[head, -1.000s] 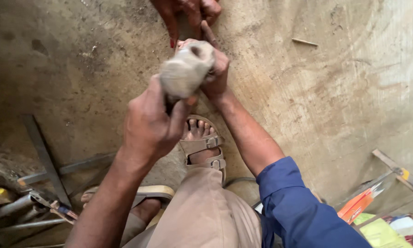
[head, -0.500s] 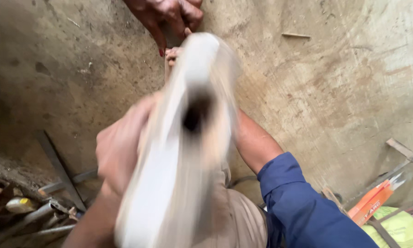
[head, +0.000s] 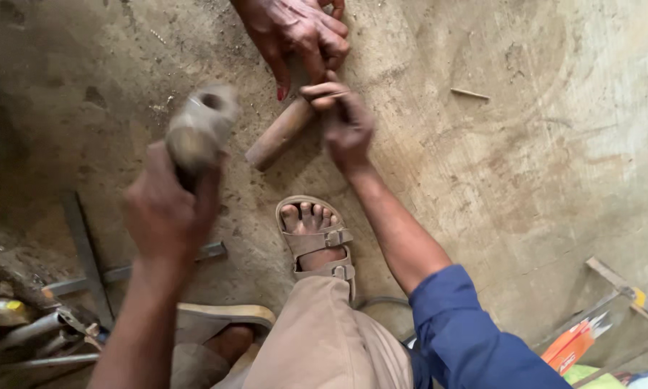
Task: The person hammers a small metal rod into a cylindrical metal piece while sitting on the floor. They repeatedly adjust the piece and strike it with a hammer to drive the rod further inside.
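Note:
My left hand (head: 167,212) grips the handle of a hammer; its heavy, motion-blurred head (head: 200,124) is raised above the floor at the left. A brownish cylinder (head: 277,135) lies slanted on the concrete floor. My right hand (head: 347,122) has its fingers pinched closed at the cylinder's upper end, and whether something small is between them I cannot tell. Another person's hand (head: 295,32) reaches in from the top, its fingertips touching the same end.
My sandalled foot (head: 315,238) stands just below the cylinder. Metal bars and pipes (head: 86,252) lie at the lower left. A metal frame (head: 626,292) and orange and green packets (head: 576,346) are at the lower right. A small stick (head: 470,94) lies on the floor.
The hammer rose from the cylinder toward the camera and is now held up at the left, uncovering the cylinder. My right hand and the other person's hand stay at its end.

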